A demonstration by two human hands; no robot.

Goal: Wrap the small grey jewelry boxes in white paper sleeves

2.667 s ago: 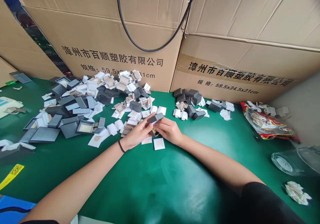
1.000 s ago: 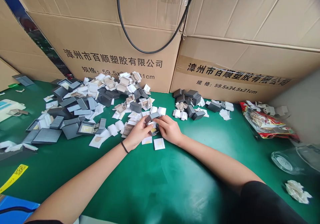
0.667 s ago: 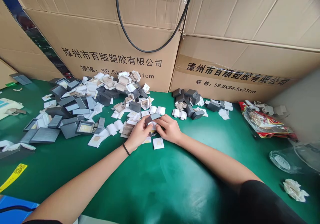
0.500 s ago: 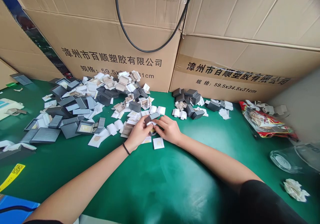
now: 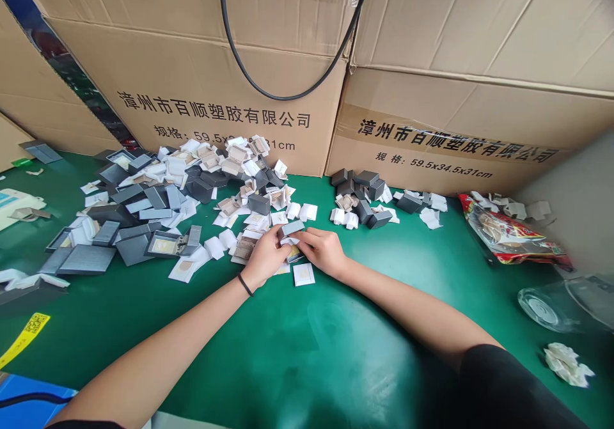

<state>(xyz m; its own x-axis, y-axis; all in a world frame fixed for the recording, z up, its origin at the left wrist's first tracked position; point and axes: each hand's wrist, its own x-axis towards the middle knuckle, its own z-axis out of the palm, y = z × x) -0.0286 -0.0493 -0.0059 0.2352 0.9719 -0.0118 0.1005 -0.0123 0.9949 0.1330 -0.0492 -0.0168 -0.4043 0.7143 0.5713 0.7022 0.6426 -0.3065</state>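
Note:
A small grey box (image 5: 291, 228) with its lid raised is between my two hands, above the green table. My left hand (image 5: 267, 254) is closed around the box's left side. On the other side my right hand (image 5: 324, 250) has its thumb and fingers pinched at the box's opening, by a white paper piece (image 5: 290, 240). A bit of yellow shows inside the box; the rest is hidden by my fingers. Just below lies a flat white square card (image 5: 304, 274) on the table.
Grey boxes and white paper inserts form a large pile (image 5: 158, 192) at the left. A smaller pile (image 5: 364, 192) stands at back right. Large cardboard cartons (image 5: 230, 64) wall the back. A red snack bag (image 5: 513, 237), clear plastic cup (image 5: 547, 307) and crumpled tissue (image 5: 568, 364) lie right.
The box's raised lid has tilted to face up more, and more of the yellow inside shows. My right hand has shifted slightly down; the piles have not moved.

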